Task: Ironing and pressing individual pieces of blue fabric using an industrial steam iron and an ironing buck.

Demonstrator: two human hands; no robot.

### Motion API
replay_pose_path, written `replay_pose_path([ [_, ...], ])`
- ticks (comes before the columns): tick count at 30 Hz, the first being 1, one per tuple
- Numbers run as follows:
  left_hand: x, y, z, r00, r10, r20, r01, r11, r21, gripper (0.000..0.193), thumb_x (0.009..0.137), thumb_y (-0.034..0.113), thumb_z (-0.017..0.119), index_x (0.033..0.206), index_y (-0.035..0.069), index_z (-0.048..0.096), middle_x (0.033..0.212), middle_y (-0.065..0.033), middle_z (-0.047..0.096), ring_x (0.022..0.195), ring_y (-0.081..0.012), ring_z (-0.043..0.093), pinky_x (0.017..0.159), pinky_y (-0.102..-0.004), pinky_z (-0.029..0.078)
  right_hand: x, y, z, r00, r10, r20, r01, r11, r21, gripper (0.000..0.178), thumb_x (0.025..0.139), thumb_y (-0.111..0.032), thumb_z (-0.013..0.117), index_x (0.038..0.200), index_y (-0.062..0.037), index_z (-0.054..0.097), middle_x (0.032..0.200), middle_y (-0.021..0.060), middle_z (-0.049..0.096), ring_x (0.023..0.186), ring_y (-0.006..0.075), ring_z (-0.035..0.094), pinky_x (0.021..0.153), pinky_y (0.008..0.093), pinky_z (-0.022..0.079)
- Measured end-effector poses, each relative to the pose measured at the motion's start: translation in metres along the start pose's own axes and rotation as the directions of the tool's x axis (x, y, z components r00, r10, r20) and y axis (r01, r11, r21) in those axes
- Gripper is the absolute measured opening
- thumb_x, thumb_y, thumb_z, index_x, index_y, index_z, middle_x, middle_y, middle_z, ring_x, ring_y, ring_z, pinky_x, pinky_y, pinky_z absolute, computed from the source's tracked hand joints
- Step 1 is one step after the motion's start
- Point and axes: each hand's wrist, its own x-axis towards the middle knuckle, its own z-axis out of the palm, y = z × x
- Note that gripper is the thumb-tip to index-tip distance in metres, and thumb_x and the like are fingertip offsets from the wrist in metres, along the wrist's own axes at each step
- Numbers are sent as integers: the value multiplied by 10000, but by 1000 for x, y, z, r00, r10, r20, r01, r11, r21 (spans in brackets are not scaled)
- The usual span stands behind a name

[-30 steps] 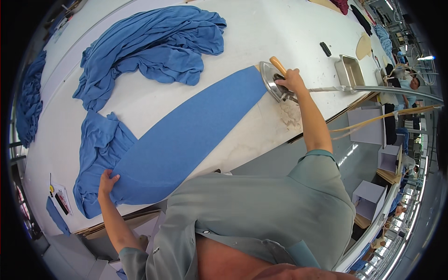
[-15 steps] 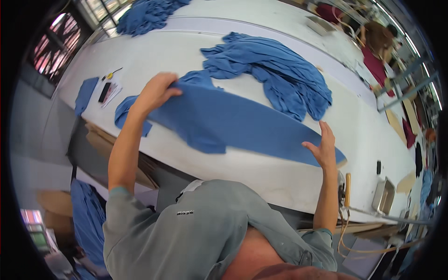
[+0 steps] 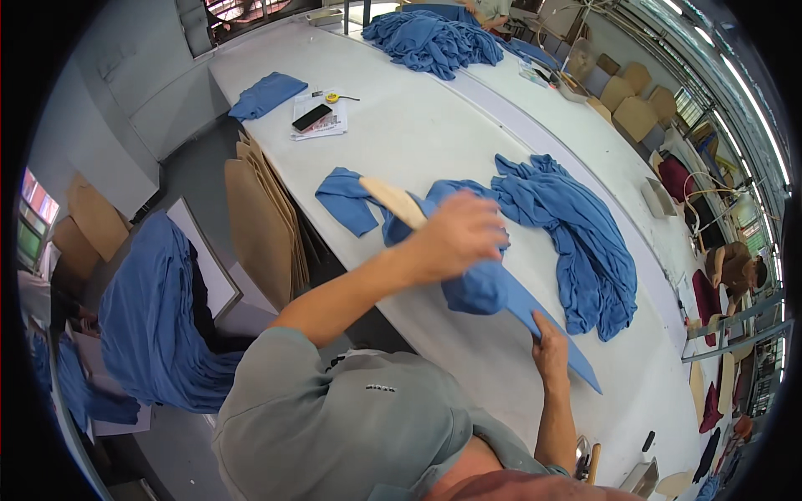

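A long, narrow board (image 3: 393,200) lies slantwise across the white table, its tan end bare. Blue knit cloth (image 3: 474,288) covers the rest of it, bunched near the middle and smooth toward the pointed near-right end. My left hand (image 3: 466,234) is over the bunched part, smeared by motion, so its grip is unclear. At the smooth part, my right hand (image 3: 550,346) is closed on the edge of the cloth-covered board. More loose blue cloth (image 3: 576,242) lies just beyond, and a folded blue strip (image 3: 347,200) is beside the bare end.
A phone (image 3: 312,118) rests on papers near a yellow tape measure (image 3: 332,98) and folded blue cloth (image 3: 269,95). A large blue heap (image 3: 430,42) is at the back. Brown boards (image 3: 259,225) lean against the table's left side. A wooden-handled tool (image 3: 593,463) is near right.
The view has turned left. My left hand has come from the board's left end toward its middle; the cloth is now bunched and the tan end shows. My right hand has closed on the edge.
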Motion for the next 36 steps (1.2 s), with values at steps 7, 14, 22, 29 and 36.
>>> replay_pose_path([
  [7,-220,-123,-9,169,-740,651,908,374,190,726,830,592,640,1037,-104,649,987,-252,672,835,-366,626,800,-427,512,-75,-8,48,985,-163,55,172,921,-350,515,784,-23,639,1286,40,544,1348,186,563,1243,402,530,1089,487,392],
  [14,-368,-91,29,287,-809,513,944,329,-11,571,784,480,712,1011,-43,691,995,-211,699,846,-349,648,818,-391,507,-166,-11,108,892,319,321,-225,928,-297,688,854,-336,697,1366,46,444,1373,290,481,1299,435,455,1088,496,369],
  [22,-372,-149,-206,-347,-938,12,823,-298,484,736,956,583,363,892,-63,708,845,-198,700,795,-365,664,774,-431,504,-154,-117,133,226,441,868,-884,-282,373,823,920,-613,548,1406,33,395,1371,252,494,1234,341,520,1042,474,413],
  [29,-446,-139,-165,-339,-931,138,900,-278,336,797,968,632,342,751,-63,665,696,-165,643,660,-307,619,655,-386,482,-43,-179,152,601,579,551,-200,-559,805,704,969,-549,525,1437,-42,384,1459,140,453,1202,279,531,995,411,417],
  [36,-344,3,47,-64,-929,364,884,-221,-411,634,1044,467,362,825,-76,606,705,-76,613,620,-170,494,584,-347,411,-31,-193,123,470,875,111,-186,-24,982,401,1012,-309,555,1238,23,548,1134,118,622,1035,200,583,887,310,451],
])
